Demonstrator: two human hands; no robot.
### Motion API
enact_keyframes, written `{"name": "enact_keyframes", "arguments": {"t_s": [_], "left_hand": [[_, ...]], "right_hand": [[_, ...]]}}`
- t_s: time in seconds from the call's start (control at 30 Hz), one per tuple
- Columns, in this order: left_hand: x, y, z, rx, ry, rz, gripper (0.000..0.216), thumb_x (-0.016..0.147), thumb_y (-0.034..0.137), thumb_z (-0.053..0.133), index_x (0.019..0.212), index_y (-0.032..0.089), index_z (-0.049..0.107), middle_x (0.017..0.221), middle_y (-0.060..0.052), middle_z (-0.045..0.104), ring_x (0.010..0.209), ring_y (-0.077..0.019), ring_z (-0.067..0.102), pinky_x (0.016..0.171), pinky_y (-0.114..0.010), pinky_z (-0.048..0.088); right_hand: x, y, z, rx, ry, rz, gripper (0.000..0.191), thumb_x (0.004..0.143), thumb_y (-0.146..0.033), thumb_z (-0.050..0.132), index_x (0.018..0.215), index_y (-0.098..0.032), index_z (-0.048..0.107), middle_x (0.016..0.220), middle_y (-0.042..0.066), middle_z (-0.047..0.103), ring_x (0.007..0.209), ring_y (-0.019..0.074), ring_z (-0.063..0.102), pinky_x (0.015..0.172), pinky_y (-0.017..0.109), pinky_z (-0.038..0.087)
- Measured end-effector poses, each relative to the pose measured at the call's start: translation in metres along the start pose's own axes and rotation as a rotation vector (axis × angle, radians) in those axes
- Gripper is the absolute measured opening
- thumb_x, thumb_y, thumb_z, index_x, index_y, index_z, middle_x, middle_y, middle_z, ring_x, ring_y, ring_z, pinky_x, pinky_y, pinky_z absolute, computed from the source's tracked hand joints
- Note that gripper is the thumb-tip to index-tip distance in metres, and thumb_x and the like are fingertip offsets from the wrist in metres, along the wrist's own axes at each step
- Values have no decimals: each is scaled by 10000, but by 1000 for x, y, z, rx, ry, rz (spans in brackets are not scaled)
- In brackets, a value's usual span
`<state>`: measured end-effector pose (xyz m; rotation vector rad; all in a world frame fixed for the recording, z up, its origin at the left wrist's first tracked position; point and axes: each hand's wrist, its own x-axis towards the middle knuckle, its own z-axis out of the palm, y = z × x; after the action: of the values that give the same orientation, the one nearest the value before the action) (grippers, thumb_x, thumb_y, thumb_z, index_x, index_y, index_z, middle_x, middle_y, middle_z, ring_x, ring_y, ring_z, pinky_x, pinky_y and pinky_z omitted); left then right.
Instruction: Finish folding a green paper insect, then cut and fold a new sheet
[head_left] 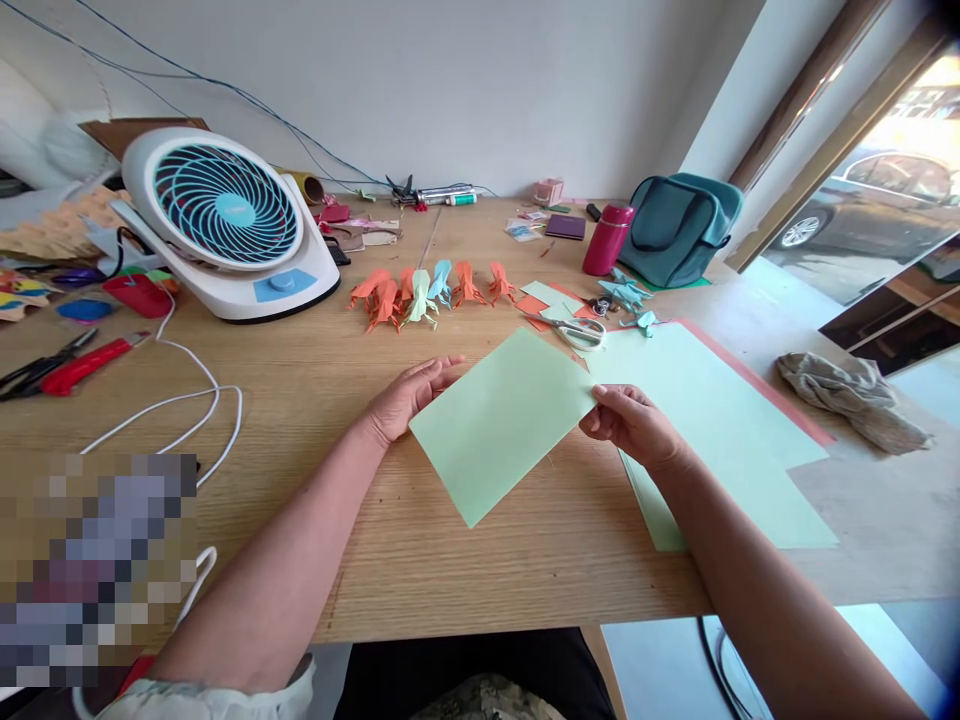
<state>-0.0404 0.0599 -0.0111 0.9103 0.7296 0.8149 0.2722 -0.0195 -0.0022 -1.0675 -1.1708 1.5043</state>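
My right hand (634,425) pinches the right corner of a light green sheet of paper (506,430) between thumb and fingers. The sheet is flat and slants above the wooden table. At its left edge is my left hand (416,395), fingers stretched out and partly hidden behind the paper; whether they touch it I cannot tell. Larger green sheets (720,430) lie under my right forearm, with a red sheet (757,375) showing along their edge. Beyond the held sheet lie white-handled scissors (581,330) and paper scraps (551,297).
Several folded paper figures (420,297) stand in a row at the back. A white fan (225,215) is at the left, near red-handled pliers (82,370) and a white cable (217,385). A pink bottle (608,240), a teal bag (679,230) and a crumpled cloth (851,400) are at the right.
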Motion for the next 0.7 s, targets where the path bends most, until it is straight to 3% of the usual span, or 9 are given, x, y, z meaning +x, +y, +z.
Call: {"name": "enact_keyframes", "arguments": {"t_s": [0.1,0.27,0.4,0.57,0.63,0.7], "left_hand": [[-5,2,-3,133,-167,-114,575,739,415,808,1233,163,657,1127,-134,740,866,-218,718,735,-282,551],[-11,6,-7,262,-266,-259,531,669,352,867,1146,178,709,1024,-104,774,770,-207,725,695,-279,557],[-15,8,-6,297,-388,-321,502,612,335,898,1066,183,744,979,-113,783,829,-260,741,773,-344,574],[-15,0,7,294,-381,-307,407,648,302,878,1022,192,761,1000,-132,780,881,-291,746,786,-370,583],[-14,-3,11,262,-359,-264,366,693,266,851,1039,198,754,1020,-125,778,903,-267,745,792,-347,584],[-13,-6,11,219,-340,-234,358,712,250,838,1056,204,748,1021,-119,779,915,-257,743,802,-348,585]], "right_hand": [[0,0,0,-51,-28,13,510,746,-605,735,530,-150,657,477,8,500,454,87,357,479,273,262],[3,4,-4,-108,-21,-63,486,755,-567,758,537,-166,592,504,-22,451,491,80,330,487,256,225],[2,7,-6,-189,-89,-57,506,775,-556,744,515,-174,536,507,-38,410,494,80,312,486,255,235],[1,9,-3,-326,-179,-53,509,825,-569,690,536,-177,540,539,-31,443,514,94,349,504,258,277],[2,11,-2,-353,-114,-102,512,861,-588,638,564,-175,579,556,-20,473,537,104,398,528,260,325],[3,14,-1,-363,31,-171,483,889,-592,597,650,-176,655,595,-11,521,570,112,453,561,258,374]]}}
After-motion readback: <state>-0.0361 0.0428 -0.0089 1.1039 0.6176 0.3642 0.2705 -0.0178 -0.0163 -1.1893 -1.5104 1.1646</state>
